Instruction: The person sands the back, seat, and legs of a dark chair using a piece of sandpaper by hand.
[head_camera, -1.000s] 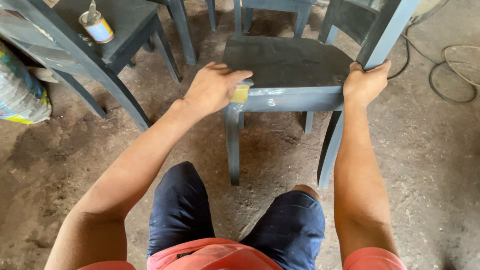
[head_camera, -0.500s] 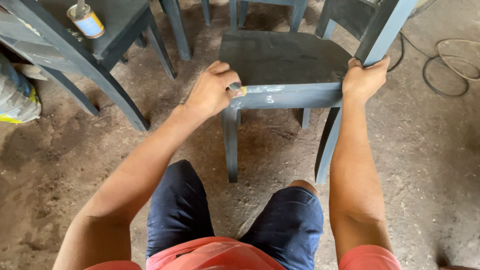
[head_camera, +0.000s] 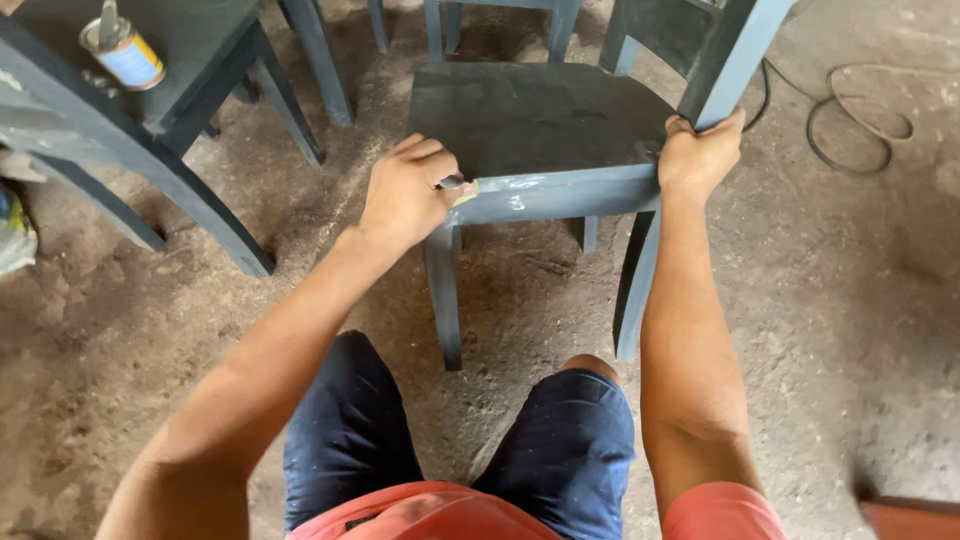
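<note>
**Chair braced for work on seat rail**

Left hand (head_camera: 405, 190) fingers pinching small yellowish pad (head_camera: 466, 187) against grey chair (head_camera: 540, 120) front rail; right hand (head_camera: 697, 155) clenched round back post, steadying frame. Standing on dusty floor (head_camera: 850, 300), between knees.

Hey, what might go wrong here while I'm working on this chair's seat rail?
The left hand presses a small yellowish pad at the corner of the grey chair; it may slip off the edge. Only the right hand steadies the back post, so the chair might shift on the dusty floor. The cable nearby is a trip hazard.
</note>
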